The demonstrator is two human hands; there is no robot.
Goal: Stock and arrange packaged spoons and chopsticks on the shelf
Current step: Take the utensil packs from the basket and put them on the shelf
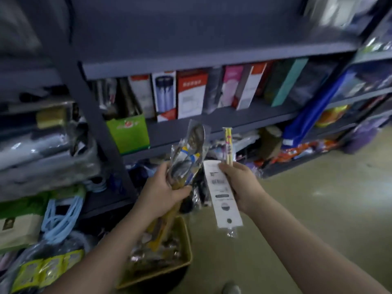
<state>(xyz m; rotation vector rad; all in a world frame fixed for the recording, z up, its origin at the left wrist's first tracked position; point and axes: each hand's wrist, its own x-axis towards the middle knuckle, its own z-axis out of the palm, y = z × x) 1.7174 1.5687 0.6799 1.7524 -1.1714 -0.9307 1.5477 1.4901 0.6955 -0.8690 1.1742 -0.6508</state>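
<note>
Clear-plastic spoon packs (pixel 188 153) bunched in left hand (pixel 163 187), chopstick pack (pixel 223 187) gripped in right hand (pixel 241 183), both at frame centre, likely sorted for the grey shelf (pixel 212 122) behind

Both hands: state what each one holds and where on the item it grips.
The left hand grips a bundle of packaged spoons around the lower handle ends. The right hand holds a packaged pair of chopsticks at mid-length, thumb on its white label card.

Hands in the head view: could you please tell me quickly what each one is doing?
Left hand: closed on clear-plastic spoon packets.
Right hand: closed on yellow chopsticks with white card.
</note>
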